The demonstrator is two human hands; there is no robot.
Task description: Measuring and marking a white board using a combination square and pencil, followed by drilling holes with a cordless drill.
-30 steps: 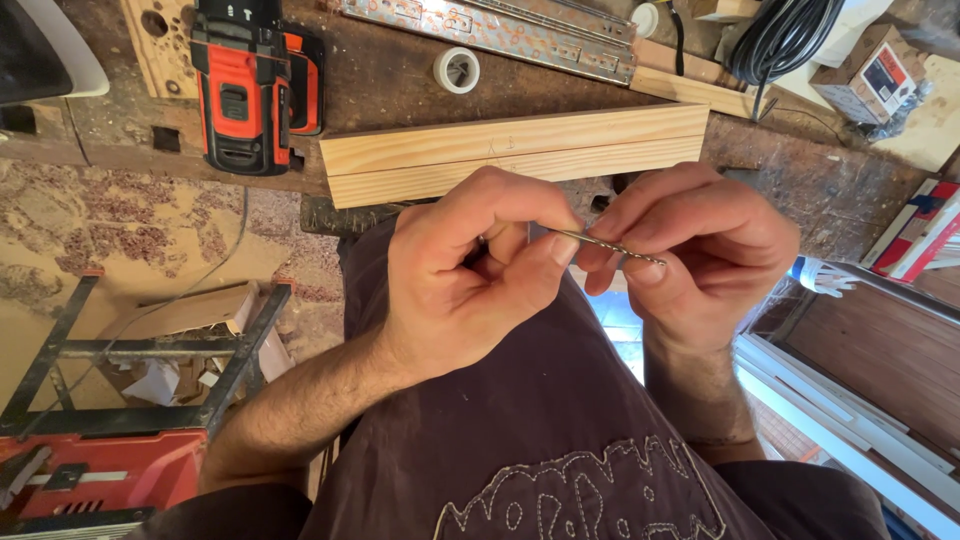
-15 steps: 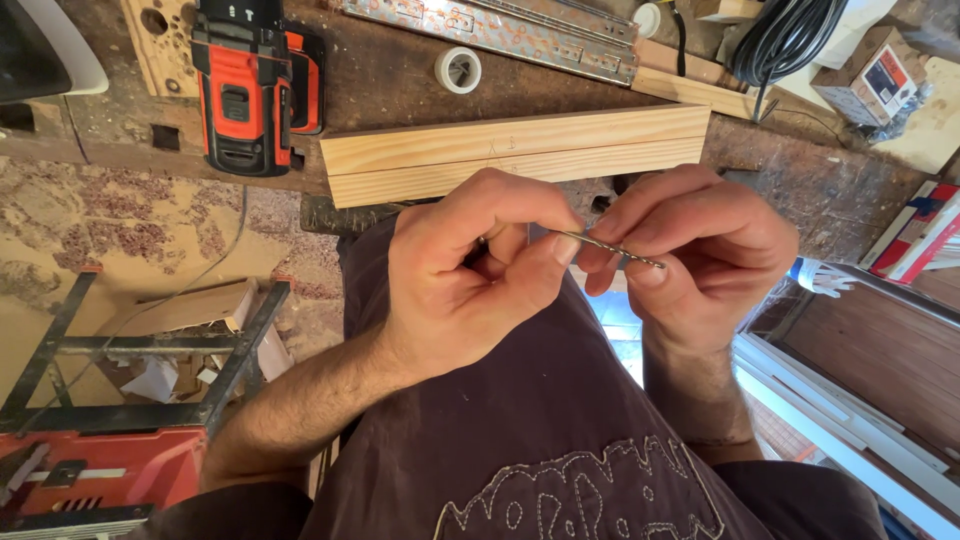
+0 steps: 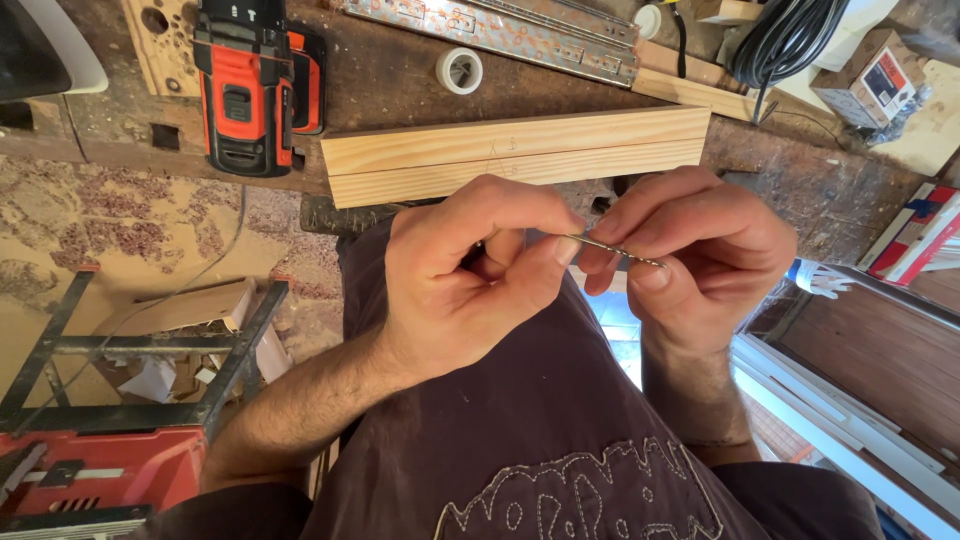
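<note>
— How many hands were in view, and what did they hold?

— Two. The left hand and the right hand met in front of the person's chest, above the dark shirt. One thin metal drill bit ran between them. The left grip was pinched shut on one end, thumb against forefinger; the right grip was closed on the other end the same way.

— Was the bit over the desk?

— No. It was held in the air just off the near edge of the desk, not touching it.

— What lay on the desk?

— Two pine boards lay side by side along the near edge, touching each other. One orange and black cordless drill stood left of them, near that edge. One small roll of white tape sat behind the boards. One metal drawer slide ran along the far side, with one coil of black cable and one small cardboard box toward the right far corner.

— Any room to move?

— A bare strip showed between the boards and the slide. Left of the arms, below the desk edge, stood one black metal stand.
</note>
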